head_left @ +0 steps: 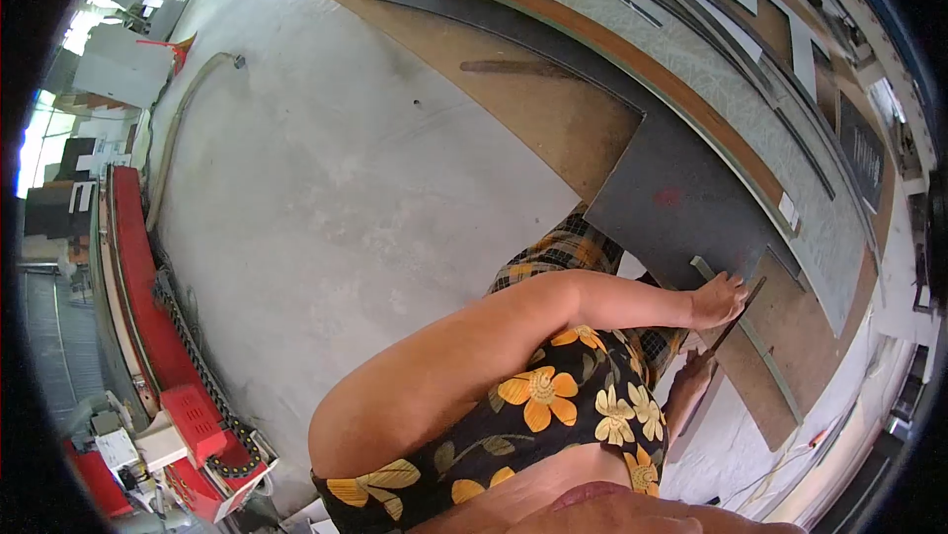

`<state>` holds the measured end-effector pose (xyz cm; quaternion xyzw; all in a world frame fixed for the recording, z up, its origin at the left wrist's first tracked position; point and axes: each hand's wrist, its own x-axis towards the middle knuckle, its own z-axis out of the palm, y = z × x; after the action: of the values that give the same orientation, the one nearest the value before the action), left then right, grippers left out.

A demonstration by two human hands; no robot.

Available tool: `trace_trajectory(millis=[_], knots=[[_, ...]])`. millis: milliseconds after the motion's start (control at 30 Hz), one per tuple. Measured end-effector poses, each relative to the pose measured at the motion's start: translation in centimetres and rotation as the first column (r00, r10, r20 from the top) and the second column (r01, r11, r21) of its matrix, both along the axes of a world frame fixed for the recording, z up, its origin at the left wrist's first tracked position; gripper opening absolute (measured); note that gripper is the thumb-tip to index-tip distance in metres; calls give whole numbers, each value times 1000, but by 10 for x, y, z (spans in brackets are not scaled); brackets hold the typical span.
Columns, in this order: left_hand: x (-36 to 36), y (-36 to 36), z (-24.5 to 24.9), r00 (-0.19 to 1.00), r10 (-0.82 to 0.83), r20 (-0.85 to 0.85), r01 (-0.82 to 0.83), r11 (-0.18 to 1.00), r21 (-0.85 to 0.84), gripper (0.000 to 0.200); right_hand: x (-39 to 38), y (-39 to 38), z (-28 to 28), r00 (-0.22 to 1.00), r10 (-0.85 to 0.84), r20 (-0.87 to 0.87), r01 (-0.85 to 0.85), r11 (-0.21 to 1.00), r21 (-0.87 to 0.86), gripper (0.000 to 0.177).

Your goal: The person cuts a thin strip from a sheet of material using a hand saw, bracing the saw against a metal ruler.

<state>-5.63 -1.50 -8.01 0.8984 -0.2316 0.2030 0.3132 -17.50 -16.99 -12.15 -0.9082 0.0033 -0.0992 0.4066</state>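
Note:
My left hand (721,299) is closed around a narrow grey-green strip (773,366), one end of which sticks out past the knuckles. My right hand (696,368), lower and nearer my body, grips the end of a long, slim dark tool that looks like a file (741,314). It lies slantwise across the strip, close to the left fingertips. Part of the right hand is hidden in shadow and behind the tool. Beneath both is a brown board (790,331), and a dark grey sheet (681,193) lies beside the left hand.
Long strips and panels, including a brown-edged pale panel (691,70), cover the bench. A short dark bar (785,267) lies near my hands. Concrete floor (326,159) stretches to the left, with a red machine (148,287) and a hose (178,129) along it.

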Motion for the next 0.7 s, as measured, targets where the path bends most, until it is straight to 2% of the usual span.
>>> trace_trajectory(millis=[100, 200, 267, 333, 433, 533, 633, 700], knots=[[-3, 7, 9, 998, -50, -44, 50, 999, -1, 19, 27, -3, -7, 987, 80, 136, -84, 996, 19, 36], [-4, 10, 11, 997, -64, -48, 61, 996, -69, 20, 73, -13, 13, 974, 106, -201, -110, 994, -8, 37], [0, 6, 4, 997, -74, -37, 69, 991, -117, 18, 79, -8, 31, 920, 69, -385, -68, 998, 17, 36], [5, -3, -9, 995, -98, -25, 93, 985, -148, 15, 70, 7, 54, 846, -5, -534, 44, 997, 61, 36], [7, -14, -15, 992, 67, 104, -48, 984, -174, 14, 42, 6, 38, 883, -60, -465, 88, 995, 39, 35], [3, -10, -11, 987, 73, 146, -55, 991, -119, 15, 27, -4, 20, 961, -35, -275, 23, 999, -47, 35], [-1, -1, -1, 991, 24, 133, -9, 993, -114, 17, 47, -2, 24, 969, 29, -245, -43, 998, -53, 34], [-1, 4, 11, 996, -52, -69, 44, 993, -108, 21, 71, -6, 26, 950, 72, -303, -82, 996, -21, 34]])
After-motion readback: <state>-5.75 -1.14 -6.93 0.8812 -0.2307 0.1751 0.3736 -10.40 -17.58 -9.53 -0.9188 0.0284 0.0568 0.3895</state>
